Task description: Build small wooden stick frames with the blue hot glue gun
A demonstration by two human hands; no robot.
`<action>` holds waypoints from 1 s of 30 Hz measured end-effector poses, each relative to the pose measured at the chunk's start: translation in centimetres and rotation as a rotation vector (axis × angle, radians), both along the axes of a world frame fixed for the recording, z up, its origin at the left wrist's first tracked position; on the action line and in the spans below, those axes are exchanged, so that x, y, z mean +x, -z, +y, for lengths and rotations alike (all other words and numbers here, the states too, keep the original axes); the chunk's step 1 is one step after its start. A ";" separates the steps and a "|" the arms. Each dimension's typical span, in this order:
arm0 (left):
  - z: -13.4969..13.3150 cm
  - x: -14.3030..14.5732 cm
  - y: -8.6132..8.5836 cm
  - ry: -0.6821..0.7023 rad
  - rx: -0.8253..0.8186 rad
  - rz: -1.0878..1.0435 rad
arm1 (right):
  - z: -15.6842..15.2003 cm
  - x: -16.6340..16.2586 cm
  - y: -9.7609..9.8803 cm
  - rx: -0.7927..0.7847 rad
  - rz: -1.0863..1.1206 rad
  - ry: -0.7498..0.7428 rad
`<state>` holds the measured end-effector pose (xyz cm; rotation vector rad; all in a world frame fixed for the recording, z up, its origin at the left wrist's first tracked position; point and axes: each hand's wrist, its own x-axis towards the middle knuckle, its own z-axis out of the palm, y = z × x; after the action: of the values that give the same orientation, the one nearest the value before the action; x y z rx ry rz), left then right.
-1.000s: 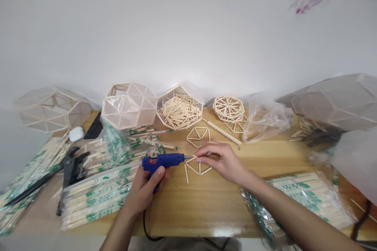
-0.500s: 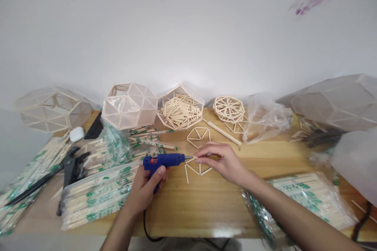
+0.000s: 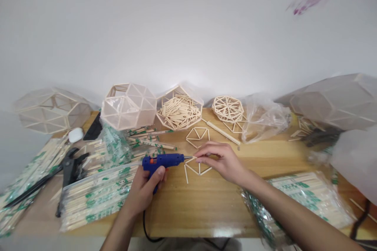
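Observation:
My left hand (image 3: 149, 186) is wrapped round the handle of a blue hot glue gun (image 3: 165, 160), its nozzle pointing right. The nozzle tip meets the end of a short wooden stick (image 3: 194, 158), which my right hand (image 3: 220, 160) pinches between thumb and fingertips. Most of that stick is hidden by the fingers. Just below lies a partial frame of short sticks (image 3: 199, 169) on the table, with one stick slanting off at its left. Behind my right hand sits another flat stick frame (image 3: 198, 137) made of triangles.
A faceted bowl (image 3: 165, 119) full of cut sticks stands at the back, beside a stick lattice ball (image 3: 228, 109). Bagged chopsticks (image 3: 100, 196) and a black cutter (image 3: 69, 168) lie left; another chopstick pack (image 3: 312, 200) lies right. The gun's cord (image 3: 145, 223) hangs over the front edge.
Almost nothing differs. Both hands, the glue gun and the stick keep their places, while the whole view has shifted very slightly.

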<state>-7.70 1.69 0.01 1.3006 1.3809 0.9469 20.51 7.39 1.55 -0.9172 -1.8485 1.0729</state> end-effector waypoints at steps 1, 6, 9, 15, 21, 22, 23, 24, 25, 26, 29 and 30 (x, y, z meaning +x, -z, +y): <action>0.0 0.0 0.0 0.003 0.000 -0.001 | 0.0 0.0 0.0 0.001 0.001 0.000; 0.2 0.0 0.1 0.019 -0.001 -0.012 | 0.0 0.0 0.0 -0.001 0.001 -0.004; 0.1 0.0 0.2 0.020 -0.004 -0.008 | 0.0 0.1 0.0 -0.003 0.000 -0.004; 0.1 -0.1 0.1 0.015 0.007 0.020 | 0.0 0.1 0.1 0.008 0.008 -0.008; 0.0 -0.2 0.3 0.035 0.013 0.042 | 0.0 0.1 0.3 0.020 0.004 -0.010; 0.0 -0.1 0.4 0.031 0.017 0.052 | 0.1 0.1 0.3 0.023 0.006 -0.007; 0.0 0.0 0.4 0.022 0.023 0.066 | 0.1 0.1 0.3 0.024 0.009 -0.003; 0.1 0.1 0.3 0.005 0.033 0.078 | 0.2 0.1 0.3 0.022 0.012 0.003; 0.1 0.2 0.2 -0.020 0.042 0.083 | 0.2 0.2 0.2 0.017 0.014 0.012; 0.3 0.4 0.0 -0.048 0.050 0.078 | 0.3 0.3 0.0 0.011 0.016 0.025; 0.7 0.7 -0.9 -0.129 0.040 0.064 | 0.5 0.9 -1.2 0.003 0.002 0.090; 1.0 0.7 -1.2 -0.144 0.016 0.080 | 0.4 1.2 -1.8 0.007 -0.016 0.113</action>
<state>-6.98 2.64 1.25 1.2762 1.5484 1.0143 21.68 7.82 3.33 -1.0167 -1.7898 0.9923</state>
